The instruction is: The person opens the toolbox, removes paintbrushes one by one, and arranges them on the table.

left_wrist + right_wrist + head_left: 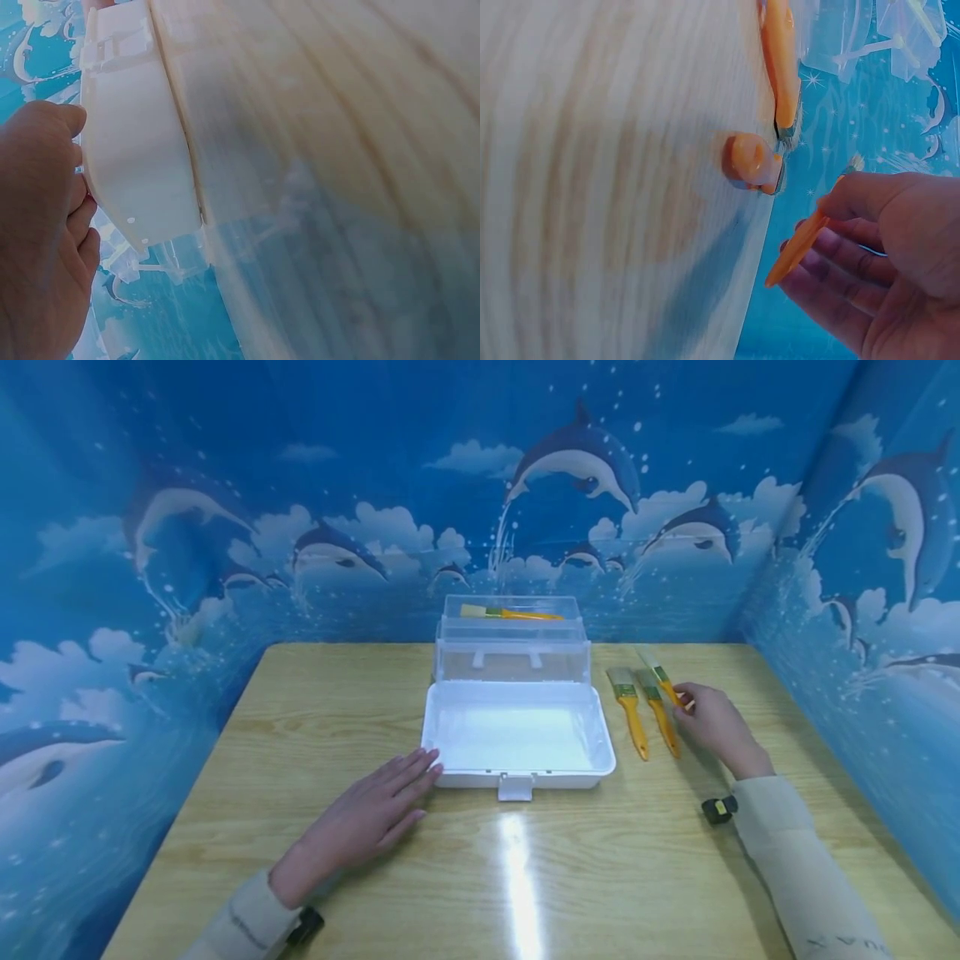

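Observation:
A white plastic box [517,735] stands with its clear lid raised at the back. My left hand [367,814] touches the box's front left corner with its fingers extended. In the left wrist view, the fingertips meet the edge of the white wall [135,142]. My right hand [716,722] pinches a slim paintbrush [663,677] by its orange handle, bristles pointing away. The right wrist view shows that handle [802,251] between thumb and fingers, above the table. Left of this hand lie a wide paintbrush [630,714] and a narrower paintbrush [662,718], side by side.
Another paintbrush [517,613] lies in the clear upper part [512,660] of the box. A latch [515,787] hangs at the box's front. Dolphin-printed cloth [375,485] walls in the wooden table [322,718] at the back and sides.

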Action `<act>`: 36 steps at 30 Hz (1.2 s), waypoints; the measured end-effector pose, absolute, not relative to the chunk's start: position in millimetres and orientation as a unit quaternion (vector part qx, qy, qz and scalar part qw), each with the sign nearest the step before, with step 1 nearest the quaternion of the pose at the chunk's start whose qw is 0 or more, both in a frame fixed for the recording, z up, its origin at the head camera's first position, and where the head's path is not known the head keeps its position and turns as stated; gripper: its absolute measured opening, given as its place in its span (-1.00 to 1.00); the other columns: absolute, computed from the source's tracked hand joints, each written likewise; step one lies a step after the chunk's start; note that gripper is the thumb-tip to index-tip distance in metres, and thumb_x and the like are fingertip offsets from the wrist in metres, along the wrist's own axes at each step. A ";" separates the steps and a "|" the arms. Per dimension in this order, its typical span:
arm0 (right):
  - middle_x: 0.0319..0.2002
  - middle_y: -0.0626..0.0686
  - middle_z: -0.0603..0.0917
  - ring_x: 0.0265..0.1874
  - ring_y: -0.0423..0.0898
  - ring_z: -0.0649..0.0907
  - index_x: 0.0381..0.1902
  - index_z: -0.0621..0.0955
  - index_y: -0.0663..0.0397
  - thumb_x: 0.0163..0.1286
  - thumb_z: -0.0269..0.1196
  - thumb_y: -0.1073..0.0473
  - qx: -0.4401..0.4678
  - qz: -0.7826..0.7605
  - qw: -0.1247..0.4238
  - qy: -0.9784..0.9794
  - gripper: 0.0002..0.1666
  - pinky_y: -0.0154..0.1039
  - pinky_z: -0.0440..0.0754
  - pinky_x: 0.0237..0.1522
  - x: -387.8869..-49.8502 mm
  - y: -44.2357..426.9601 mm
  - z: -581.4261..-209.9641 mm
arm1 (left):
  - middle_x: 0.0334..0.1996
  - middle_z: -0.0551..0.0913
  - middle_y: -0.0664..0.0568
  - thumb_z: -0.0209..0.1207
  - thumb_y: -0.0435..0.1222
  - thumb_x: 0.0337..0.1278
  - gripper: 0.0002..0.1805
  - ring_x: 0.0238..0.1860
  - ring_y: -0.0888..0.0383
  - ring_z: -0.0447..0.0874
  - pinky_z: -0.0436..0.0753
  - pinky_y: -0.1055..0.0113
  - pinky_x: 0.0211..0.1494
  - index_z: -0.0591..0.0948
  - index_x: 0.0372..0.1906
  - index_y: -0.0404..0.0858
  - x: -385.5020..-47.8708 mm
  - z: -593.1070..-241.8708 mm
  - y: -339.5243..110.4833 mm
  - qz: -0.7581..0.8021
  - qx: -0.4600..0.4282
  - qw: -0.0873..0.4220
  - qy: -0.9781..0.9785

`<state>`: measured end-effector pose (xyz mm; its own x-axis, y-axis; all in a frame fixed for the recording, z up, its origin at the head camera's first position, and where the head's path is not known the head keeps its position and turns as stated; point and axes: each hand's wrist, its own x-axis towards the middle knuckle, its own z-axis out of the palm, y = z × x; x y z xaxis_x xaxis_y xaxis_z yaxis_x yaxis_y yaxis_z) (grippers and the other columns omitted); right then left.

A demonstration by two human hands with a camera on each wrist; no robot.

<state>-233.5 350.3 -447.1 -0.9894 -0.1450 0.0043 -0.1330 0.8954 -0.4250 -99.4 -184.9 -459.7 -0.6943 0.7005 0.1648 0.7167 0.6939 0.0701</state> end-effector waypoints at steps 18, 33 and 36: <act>-0.09 0.46 0.64 -0.17 0.26 0.67 0.27 0.44 0.59 0.47 0.14 0.30 -0.053 -0.190 0.018 0.980 -0.47 0.16 0.68 -0.21 -229.9 353.9 -452.8 | 0.62 0.10 -0.02 0.02 -0.07 0.54 -0.33 0.60 0.05 0.08 0.14 0.12 0.65 0.18 0.60 -0.16 -98.0 -459.4 -185.0 -0.065 -0.386 0.067 -0.918; -0.05 0.53 0.63 -0.18 0.31 0.67 0.26 0.40 0.67 0.46 0.12 0.28 -0.034 -0.164 0.039 0.985 -0.44 0.19 0.67 -0.23 -229.3 366.4 -460.0 | 0.62 0.08 -0.02 0.00 -0.06 0.56 -0.33 0.61 0.05 0.07 0.13 0.11 0.65 0.16 0.60 -0.17 -98.9 -458.9 -184.7 -0.067 -0.387 0.061 -0.918; -0.06 0.52 0.64 -0.18 0.31 0.68 0.25 0.40 0.68 0.45 0.11 0.30 -0.029 -0.160 0.042 0.986 -0.44 0.21 0.67 -0.21 -229.1 365.9 -459.0 | 0.62 0.08 -0.02 -0.01 -0.06 0.56 -0.33 0.61 0.05 0.06 0.12 0.11 0.66 0.16 0.60 -0.17 -99.3 -460.0 -185.0 -0.067 -0.388 0.063 -0.917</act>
